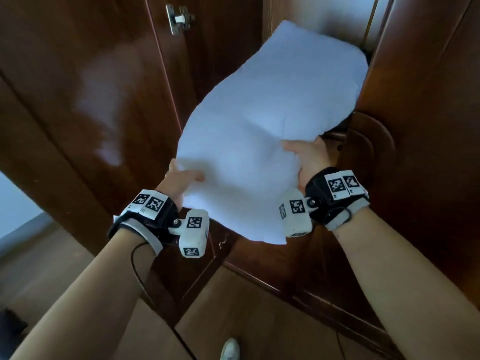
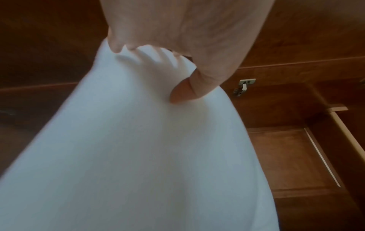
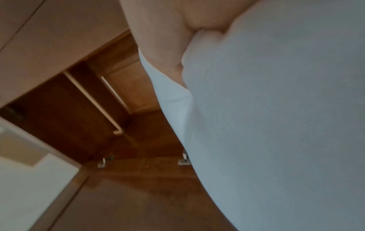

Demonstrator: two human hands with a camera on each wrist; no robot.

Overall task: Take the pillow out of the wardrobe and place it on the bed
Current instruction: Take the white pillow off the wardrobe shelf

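Head view: white pillow held mid-air, far end at the wardrobe opening. Left hand and right hand clamped on its near corners, thumbs dug in. Could have snagged on the open door, dragging it loose.

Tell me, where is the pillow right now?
In the head view the pillow is centre frame, held in the air by both hands, the left hand and right hand gripping its near end, its far end between the open wardrobe doors.
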